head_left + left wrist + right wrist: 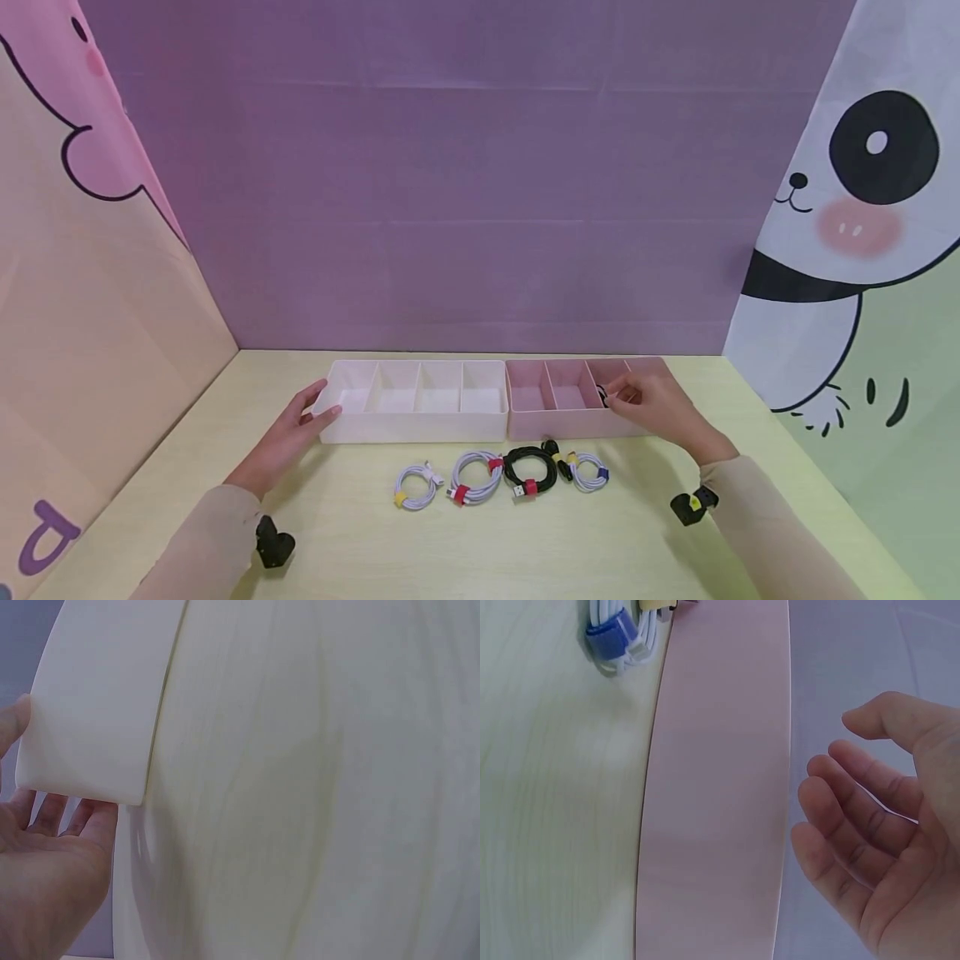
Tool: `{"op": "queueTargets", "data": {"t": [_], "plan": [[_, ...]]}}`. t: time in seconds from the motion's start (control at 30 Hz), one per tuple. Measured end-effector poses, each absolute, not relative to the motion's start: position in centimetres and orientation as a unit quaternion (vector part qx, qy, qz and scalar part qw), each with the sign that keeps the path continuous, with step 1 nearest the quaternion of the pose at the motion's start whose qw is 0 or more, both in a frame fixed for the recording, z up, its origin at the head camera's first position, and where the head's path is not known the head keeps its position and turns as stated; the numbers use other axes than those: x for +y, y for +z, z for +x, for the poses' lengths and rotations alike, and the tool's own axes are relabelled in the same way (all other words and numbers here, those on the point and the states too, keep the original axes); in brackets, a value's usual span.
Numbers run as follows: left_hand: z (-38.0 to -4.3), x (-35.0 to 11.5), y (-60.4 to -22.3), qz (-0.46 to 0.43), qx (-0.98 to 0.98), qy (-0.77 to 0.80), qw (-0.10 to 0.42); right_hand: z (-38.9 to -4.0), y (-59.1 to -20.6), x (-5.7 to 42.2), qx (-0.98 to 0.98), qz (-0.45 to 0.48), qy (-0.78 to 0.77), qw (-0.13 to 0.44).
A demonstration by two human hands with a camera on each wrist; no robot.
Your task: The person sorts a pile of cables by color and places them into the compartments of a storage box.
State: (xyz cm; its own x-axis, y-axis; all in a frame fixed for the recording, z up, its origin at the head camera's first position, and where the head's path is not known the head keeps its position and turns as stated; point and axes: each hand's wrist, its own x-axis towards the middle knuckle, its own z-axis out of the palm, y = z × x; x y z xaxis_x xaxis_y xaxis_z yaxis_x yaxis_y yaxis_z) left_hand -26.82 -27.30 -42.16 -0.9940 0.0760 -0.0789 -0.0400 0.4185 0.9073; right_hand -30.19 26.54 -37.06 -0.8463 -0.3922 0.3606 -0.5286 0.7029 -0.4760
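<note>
Maybe we're filling the pink box (555,425): left fingers (49,812) grip the white box (412,427), right fingers (845,834), parted, bare, need another cord (602,473).

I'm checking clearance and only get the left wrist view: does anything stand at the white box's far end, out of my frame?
Observer: Yes, a pink box stands end to end with the white box.
Operator: Is anything over the pink box?
Observer: The right grip, over its right half.
Operator: And what lies in front?
Observer: A row of coiled cables on the table.
</note>
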Motion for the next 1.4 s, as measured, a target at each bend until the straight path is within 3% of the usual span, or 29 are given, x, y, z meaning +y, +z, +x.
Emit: {"op": "queueTargets", "data": {"t": [1.4], "plan": [[-26.6, -27.2, -42.1, 0.008, 0.841, 0.538, 0.056, -28.3, -39.6, 23.8, -0.914, 0.275, 0.296, 0.032]]}}
